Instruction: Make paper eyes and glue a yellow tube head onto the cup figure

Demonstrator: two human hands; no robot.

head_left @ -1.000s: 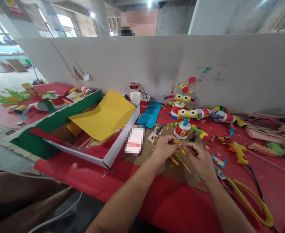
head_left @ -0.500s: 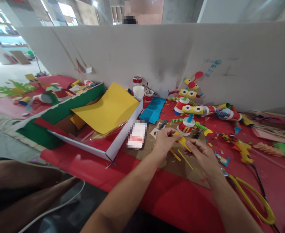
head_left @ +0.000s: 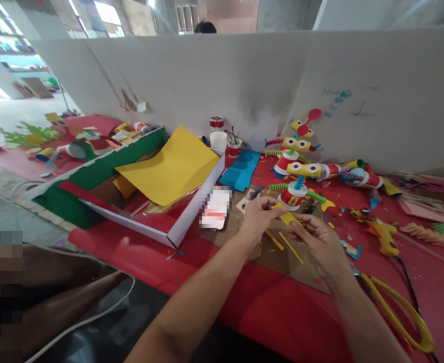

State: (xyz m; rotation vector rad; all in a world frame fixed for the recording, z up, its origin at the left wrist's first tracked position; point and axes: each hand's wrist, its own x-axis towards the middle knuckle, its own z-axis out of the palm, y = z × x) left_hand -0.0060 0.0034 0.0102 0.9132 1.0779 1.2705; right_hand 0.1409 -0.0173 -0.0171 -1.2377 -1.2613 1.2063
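A small folded piece of yellow paper (head_left: 289,217) is pinched between both hands above a brown cardboard sheet (head_left: 301,272). My left hand (head_left: 258,217) grips its upper left end, and my right hand (head_left: 318,239) holds the lower right end with thumb and fingers. Two thin yellow strips (head_left: 291,247) lie on the cardboard below. Just behind the hands stands a paper-cup figure (head_left: 295,194) with a yellow head, big eyes and green springy arms. White paper with printed eyes (head_left: 243,204) lies left of it.
At the left is an open box (head_left: 165,241) with yellow sheets (head_left: 172,166). A phone (head_left: 216,207), blue paper (head_left: 240,170) and cups (head_left: 234,147) lie beyond. Yellow-handled scissors (head_left: 395,302) and a yellow glue gun (head_left: 387,239) are at right. A person's legs (head_left: 66,282) show at lower left.
The view has shifted slightly. The yellow piece, still held in both hands, is turned a little and shows more of its flat face.
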